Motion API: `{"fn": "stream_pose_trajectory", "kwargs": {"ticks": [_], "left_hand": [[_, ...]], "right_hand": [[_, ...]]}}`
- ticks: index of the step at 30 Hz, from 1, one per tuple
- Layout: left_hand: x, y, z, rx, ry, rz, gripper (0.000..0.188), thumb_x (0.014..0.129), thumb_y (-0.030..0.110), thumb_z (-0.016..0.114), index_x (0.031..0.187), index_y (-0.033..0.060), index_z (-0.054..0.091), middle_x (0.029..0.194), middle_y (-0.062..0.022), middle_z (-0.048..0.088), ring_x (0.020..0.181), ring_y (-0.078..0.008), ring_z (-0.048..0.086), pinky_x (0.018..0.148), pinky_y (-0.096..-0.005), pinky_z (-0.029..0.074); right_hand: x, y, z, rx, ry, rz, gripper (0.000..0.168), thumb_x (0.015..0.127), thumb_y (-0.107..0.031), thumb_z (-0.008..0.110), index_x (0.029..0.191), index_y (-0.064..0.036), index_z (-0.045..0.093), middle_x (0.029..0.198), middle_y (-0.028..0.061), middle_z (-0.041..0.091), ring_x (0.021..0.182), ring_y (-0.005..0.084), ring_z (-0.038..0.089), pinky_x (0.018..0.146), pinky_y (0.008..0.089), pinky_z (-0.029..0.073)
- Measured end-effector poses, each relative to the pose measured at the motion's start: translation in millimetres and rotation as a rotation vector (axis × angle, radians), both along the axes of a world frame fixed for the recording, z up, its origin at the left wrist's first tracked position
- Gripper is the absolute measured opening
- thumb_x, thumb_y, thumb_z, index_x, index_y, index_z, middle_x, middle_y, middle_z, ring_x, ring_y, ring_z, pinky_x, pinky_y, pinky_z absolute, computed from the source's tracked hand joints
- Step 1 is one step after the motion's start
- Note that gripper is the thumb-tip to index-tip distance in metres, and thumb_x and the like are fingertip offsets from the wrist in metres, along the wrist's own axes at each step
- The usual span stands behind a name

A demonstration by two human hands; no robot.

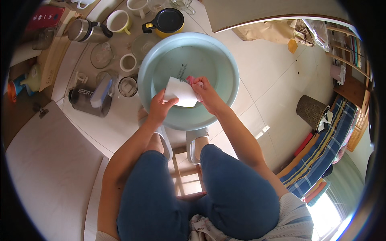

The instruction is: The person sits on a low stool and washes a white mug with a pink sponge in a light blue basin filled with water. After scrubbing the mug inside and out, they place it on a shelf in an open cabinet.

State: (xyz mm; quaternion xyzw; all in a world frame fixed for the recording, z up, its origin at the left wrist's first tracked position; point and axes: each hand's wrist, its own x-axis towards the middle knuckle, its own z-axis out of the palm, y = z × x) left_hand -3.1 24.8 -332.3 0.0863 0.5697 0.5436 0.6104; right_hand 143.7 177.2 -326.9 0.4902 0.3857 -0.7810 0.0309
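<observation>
A large pale blue plastic basin [188, 120] stands on the floor in front of my feet, with water in it and some print on its bottom. Above it, my left hand [161, 107] grips a white cup [182, 93] near one end, thumb along its side. My right hand [206, 92] is at the cup's other end, pinching a pink cloth [190, 79] against it. The cup lies tilted on its side in the air. What the fingers of my right hand do behind the cup is partly hidden.
Left of the basin stand a white mug [128, 62], a glass cup [128, 86], a dark sports jug [90, 99] and a steel travel mug [89, 31]. A yellow mug with black lid [169, 21] is behind. A wastebasket [310, 111] stands right; an open cabinet door [51, 168] is left.
</observation>
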Motion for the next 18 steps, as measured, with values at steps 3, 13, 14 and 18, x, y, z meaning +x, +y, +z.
{"fn": "stream_pose_trajectory", "kwargs": {"ticks": [3, 13, 14, 18], "left_hand": [[-0.4, -2.3, 0.6, -0.009, -0.012, 0.025, 0.043, 0.088, 0.014, 0.068, 0.125, -0.0016, 0.052, 0.117, -0.0075, 0.062, 0.108, -0.016, 0.057, 0.097, -0.0312, 0.043], [0.9, -0.2, -1.3, -0.036, 0.001, 0.046, 0.042, 0.089, 0.015, 0.067, 0.126, 0.0009, 0.053, 0.117, -0.0049, 0.062, 0.11, -0.0154, 0.056, 0.099, -0.0324, 0.04], [0.2, -0.8, -6.2, -0.024, -0.001, 0.079, 0.04, 0.089, 0.015, 0.067, 0.124, 0.0011, 0.054, 0.115, -0.005, 0.063, 0.108, -0.0148, 0.057, 0.097, -0.0317, 0.042], [2.1, -2.7, -14.5, 0.019, -0.022, 0.171, 0.033, 0.09, 0.015, 0.065, 0.119, 0.0015, 0.057, 0.111, -0.0047, 0.064, 0.102, -0.0127, 0.058, 0.092, -0.0296, 0.044]], "right_hand": [[-1.9, 2.2, 7.6, 0.008, 0.053, 0.073, 0.027, 0.094, -0.024, 0.059, 0.113, -0.011, 0.045, 0.104, 0.0046, 0.052, 0.091, 0.0122, 0.05, 0.077, 0.0288, 0.044], [10.4, -11.8, -0.2, -0.043, 0.02, -0.135, 0.018, 0.093, -0.016, 0.06, 0.107, -0.011, 0.05, 0.116, 0.0055, 0.053, 0.101, 0.0174, 0.052, 0.086, 0.0341, 0.045], [13.2, -18.3, -2.1, 0.033, 0.012, -0.08, 0.016, 0.092, -0.014, 0.061, 0.105, -0.011, 0.052, 0.119, 0.0068, 0.053, 0.105, 0.0199, 0.052, 0.089, 0.0365, 0.044], [-4.5, -35.7, 13.4, 0.832, 0.206, 0.209, 0.019, 0.082, 0.0, 0.064, 0.095, -0.008, 0.055, 0.133, 0.0129, 0.049, 0.122, 0.0325, 0.04, 0.103, 0.0426, 0.032]]}}
